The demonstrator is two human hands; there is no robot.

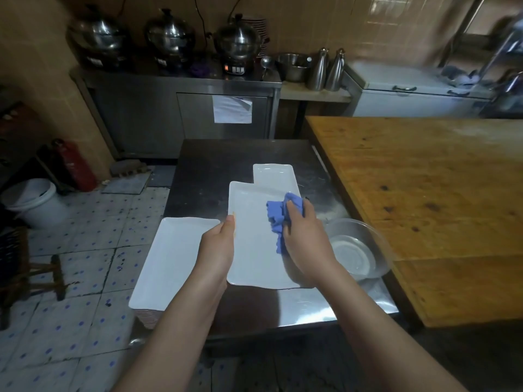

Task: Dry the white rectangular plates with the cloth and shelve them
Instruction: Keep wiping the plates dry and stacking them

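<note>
In the head view, your left hand [218, 244] grips the left rim of a white rectangular plate [254, 250] over the middle of the steel table [226, 159]. Your right hand [304, 236] clutches the blue cloth [276, 215] and presses it on that plate. A plate stack [172, 258] sits at the table's left edge, another plate [273, 176] lies farther back, and a glass bowl [356, 247] stands at its right edge.

Bare steel table [215, 162] lay open across the upper centre, beyond and left of the far plate [273, 175]. The middle was filled by the held plate [254, 250], left hand [216, 250] gripping its edge, right hand [305, 239] bunching the cloth [276, 213] on it. A plate stack [169, 258] closed the left; a glass bowl [356, 247], just beside the wooden table [424, 193], closed the right.
</note>
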